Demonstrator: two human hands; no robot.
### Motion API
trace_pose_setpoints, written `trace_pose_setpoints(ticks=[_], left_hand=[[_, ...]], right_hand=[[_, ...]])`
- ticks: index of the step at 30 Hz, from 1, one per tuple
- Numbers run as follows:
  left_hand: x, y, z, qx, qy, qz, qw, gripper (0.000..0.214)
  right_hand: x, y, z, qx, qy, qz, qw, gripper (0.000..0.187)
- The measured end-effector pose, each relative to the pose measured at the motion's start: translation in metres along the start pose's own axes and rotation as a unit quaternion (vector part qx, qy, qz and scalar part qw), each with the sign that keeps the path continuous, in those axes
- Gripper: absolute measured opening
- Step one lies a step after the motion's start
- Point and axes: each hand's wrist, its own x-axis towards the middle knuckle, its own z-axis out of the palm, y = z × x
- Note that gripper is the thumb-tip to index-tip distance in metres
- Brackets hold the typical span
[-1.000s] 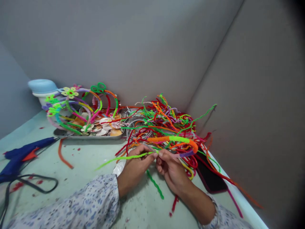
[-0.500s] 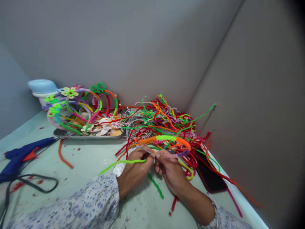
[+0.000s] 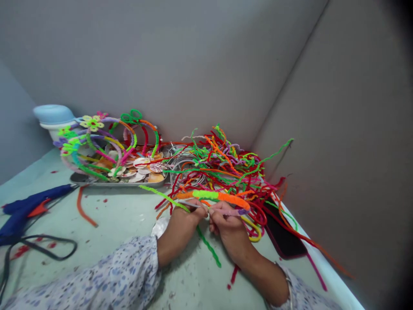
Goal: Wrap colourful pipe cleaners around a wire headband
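lime pipe cleaner (image 3: 163, 198) swung upward, now gripped in left hand (image 3: 180, 226)

Grey walls (image 3: 193, 56) meeting at corner, pale green tabletop (image 3: 106, 228) below, soft light

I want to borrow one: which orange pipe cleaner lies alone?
The curved orange pipe cleaner beside the blue glue gun; other orange ones tangle in the pile.
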Motion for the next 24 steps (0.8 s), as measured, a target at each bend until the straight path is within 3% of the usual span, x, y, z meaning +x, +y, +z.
trace_pose_setpoints(ticks=[5, 11, 18, 24], left_hand=[[-0.0005, 0.0006, 0.0011, -0.004, 0.004, -0.008, 1.0, 0.017], [-0.0013, 0.0027, 0.0036, -0.02, -0.033, -0.003, 0.999, 0.024], [0.0, 0.0066, 0.0031, -0.019, -0.032, -0.012, 0.999, 0.023], [-0.0006, 0.0055, 0.0062, -0.08, -0.04, -0.012, 0.996, 0.018]], right_hand=[[-0.0019, -0.0032, -0.0005, -0.028, 0.016, 0.014, 0.999, 0.021], [-0.0012, -0.0078, -0.0001, 0.014, 0.009, 0.07, 0.997, 0.025], [0.0001, -0.0059, 0.0015, 0.001, 0.026, 0.052, 0.998, 0.025], [-0.001, -0.0042, 0.0016, -0.018, 0.029, 0.021, 0.999, 0.027]])
